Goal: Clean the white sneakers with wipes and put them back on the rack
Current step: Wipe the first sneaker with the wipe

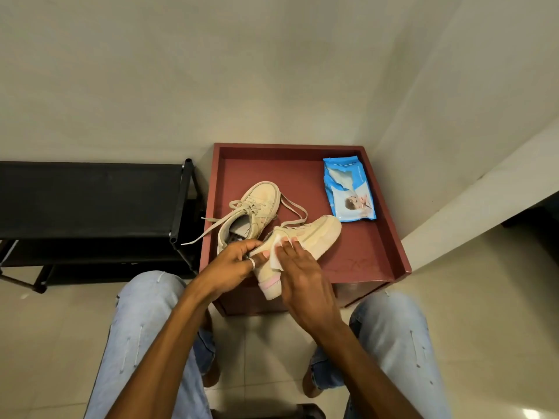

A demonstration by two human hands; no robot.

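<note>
Two off-white sneakers lie over a reddish-brown box table (pixel 378 246). The far sneaker (pixel 257 207) rests on the table with loose laces. The near sneaker (pixel 314 237) is tilted on its side, toe pointing right and heel with a pink tab toward me. My left hand (pixel 233 264), wearing a ring, grips this sneaker near its opening. My right hand (pixel 302 279) presses a white wipe (pixel 276 252) against the sneaker's side with straight fingers. A blue wipes pack (pixel 348 192) lies at the table's back right, a wipe poking out.
A black shoe rack (pixel 90 198) stands to the left of the table against the wall. My knees in light jeans flank the table's near edge. Tiled floor lies below, and a wall corner rises at the right.
</note>
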